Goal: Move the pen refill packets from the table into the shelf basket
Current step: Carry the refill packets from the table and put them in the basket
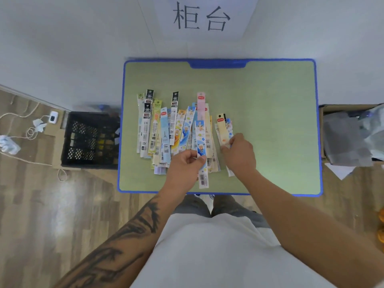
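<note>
Seen from the head camera, the pick-up step is judged to be under way. A long, flat packet (202, 150) printed in blue and white is pinched near its lower part between thumb and curled fingers of the left hand (186, 163), its top end lying over the heap. A cream packet with a red tab (222, 129) is pinched at its lower end by the right hand (239, 153), together with what appear to be a few more behind it. The main spread of pen refill packets (166, 129) is fanned out just beyond and to the outer side of the left hand, overlapping one another on the matt green worktop (270, 100), which is edged in blue. The packets are slim, glossy strips with hang tabs at the top and barcodes near the bottom. A black latticed plastic basket (91, 140) stands on the floor well out to the left of the left hand, beside the worktop. It is judged that most of the task remains. The next move calls for both held lots to be lifted clear without dragging neighbours, then carried across to the basket.
</note>
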`<state>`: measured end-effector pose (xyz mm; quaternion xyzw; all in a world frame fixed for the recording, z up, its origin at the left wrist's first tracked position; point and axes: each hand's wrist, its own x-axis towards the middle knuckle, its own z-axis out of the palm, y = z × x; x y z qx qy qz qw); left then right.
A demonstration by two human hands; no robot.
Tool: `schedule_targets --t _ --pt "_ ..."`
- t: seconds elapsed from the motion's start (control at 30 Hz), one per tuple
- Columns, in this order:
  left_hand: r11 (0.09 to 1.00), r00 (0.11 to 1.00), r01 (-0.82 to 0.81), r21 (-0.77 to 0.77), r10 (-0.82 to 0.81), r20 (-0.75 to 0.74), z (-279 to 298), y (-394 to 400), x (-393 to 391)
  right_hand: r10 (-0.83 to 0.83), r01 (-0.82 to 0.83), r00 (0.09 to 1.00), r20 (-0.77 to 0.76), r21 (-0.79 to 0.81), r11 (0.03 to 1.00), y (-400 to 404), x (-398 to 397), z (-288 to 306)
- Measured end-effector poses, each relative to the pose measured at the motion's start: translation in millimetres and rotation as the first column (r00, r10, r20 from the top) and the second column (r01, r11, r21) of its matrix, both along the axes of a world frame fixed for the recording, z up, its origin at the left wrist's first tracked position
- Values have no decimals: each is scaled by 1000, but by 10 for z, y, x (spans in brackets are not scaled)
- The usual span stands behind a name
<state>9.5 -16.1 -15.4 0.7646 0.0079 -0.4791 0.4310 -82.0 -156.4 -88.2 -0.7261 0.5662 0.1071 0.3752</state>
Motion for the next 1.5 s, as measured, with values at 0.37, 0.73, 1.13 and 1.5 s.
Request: schedule_targets --t 0.37,0.73,1.13,1.5 --pt "968 968 249 -26 -249 23 -29 -55 -10 -204 205 977 55 -23 978 46 -119 40" --pt "893 892 448 -34 -444 82 140 -400 -560 -434 450 863 258 -1 893 83 -853 409" --pt "735 749 663 -144 -654 109 578 -861 -2835 -742 791 239 626 318 523 399 -3465 1203" --pt "329 364 918 -221 -921 141 917 -882 -5509 -733 837 -272 623 530 140 1198 -5968 1619"
